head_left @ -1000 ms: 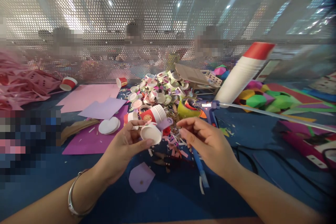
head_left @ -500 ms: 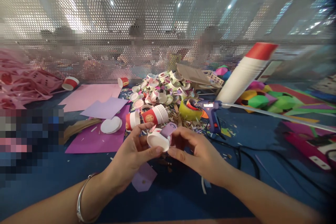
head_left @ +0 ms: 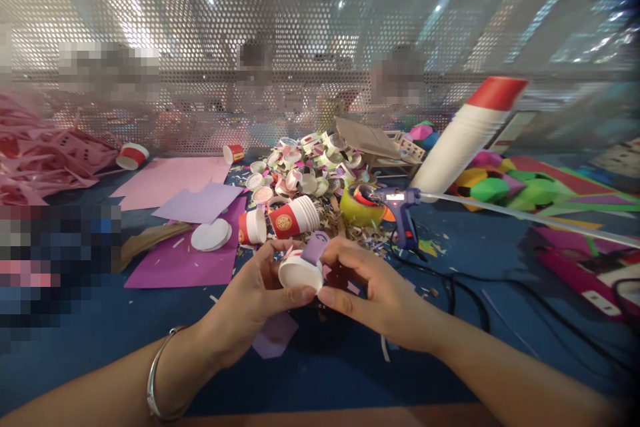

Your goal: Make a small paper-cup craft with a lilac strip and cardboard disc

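Between my hands is a short white paper cup base, its round white end turned towards me. A purple paper strip with a dark curved mark stands up from its top edge, and a bit of pink shows beside it. My left hand grips the cup base from the left, thumb on the lower rim and fingers behind. On the right side, my right hand pinches its edge with thumb and fingers; some of those fingertips are hidden. Just beyond lie a stack of red and white paper cups and a single cup.
A blue glue gun rests by a yellow-green bowl, its cord running right. Cut cup pieces are heaped behind. White discs lie on purple paper at left. A tall cup stack leans at right.
The cup base has tilted slightly, and its white end faces me a little more. Both hands keep hold of it. The view has shifted slightly.
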{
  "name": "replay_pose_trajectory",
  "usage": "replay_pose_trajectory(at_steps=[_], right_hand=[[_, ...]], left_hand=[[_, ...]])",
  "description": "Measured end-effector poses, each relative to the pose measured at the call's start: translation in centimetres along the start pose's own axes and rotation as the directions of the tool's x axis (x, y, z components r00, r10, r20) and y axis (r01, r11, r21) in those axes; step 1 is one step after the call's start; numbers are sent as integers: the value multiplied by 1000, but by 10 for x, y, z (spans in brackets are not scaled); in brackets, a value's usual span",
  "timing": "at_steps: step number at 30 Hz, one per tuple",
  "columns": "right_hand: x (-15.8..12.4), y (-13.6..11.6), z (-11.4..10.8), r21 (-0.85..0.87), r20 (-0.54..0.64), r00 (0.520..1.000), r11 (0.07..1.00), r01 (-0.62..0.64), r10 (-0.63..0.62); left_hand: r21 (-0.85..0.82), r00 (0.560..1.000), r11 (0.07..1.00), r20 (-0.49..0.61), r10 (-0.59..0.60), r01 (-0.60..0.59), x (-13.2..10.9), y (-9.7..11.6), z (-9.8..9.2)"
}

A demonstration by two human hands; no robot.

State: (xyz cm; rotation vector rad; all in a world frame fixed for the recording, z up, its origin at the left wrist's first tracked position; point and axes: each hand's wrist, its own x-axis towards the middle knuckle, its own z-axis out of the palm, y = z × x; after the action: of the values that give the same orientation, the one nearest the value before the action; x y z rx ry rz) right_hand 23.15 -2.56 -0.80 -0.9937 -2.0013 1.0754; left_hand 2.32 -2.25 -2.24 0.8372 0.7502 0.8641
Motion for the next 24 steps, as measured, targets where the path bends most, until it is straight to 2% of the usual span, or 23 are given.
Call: replay_pose_trajectory(at_steps=[4, 7, 10, 14, 18, 24], right_hand=[[2, 1, -2, 20, 55, 998, 1000, -16, 15], [1, 1, -4, 40, 97, 994, 998, -54, 50], [0, 1, -5, 58, 142, 985, 992, -111, 102], [0, 2, -5, 90, 173, 979, 988, -126, 109], [0, 2, -6, 116, 180, 978, 985, -130, 108], [-1, 2, -7, 141, 191, 973, 978, -154, 126]], left_hand=[[91, 999, 996, 37, 1, -4, -2, 2, -2], [250, 993, 963, 79, 87, -105, -3, 7, -6], [377, 984, 913, 141, 109, -155, -4, 13, -12], [423, 979, 891, 179, 96, -164, -1, 16, -19], [461, 970, 876, 242, 30, -142, 1, 21, -24], [433, 941, 896, 334, -58, -98, -1, 35, -28]])
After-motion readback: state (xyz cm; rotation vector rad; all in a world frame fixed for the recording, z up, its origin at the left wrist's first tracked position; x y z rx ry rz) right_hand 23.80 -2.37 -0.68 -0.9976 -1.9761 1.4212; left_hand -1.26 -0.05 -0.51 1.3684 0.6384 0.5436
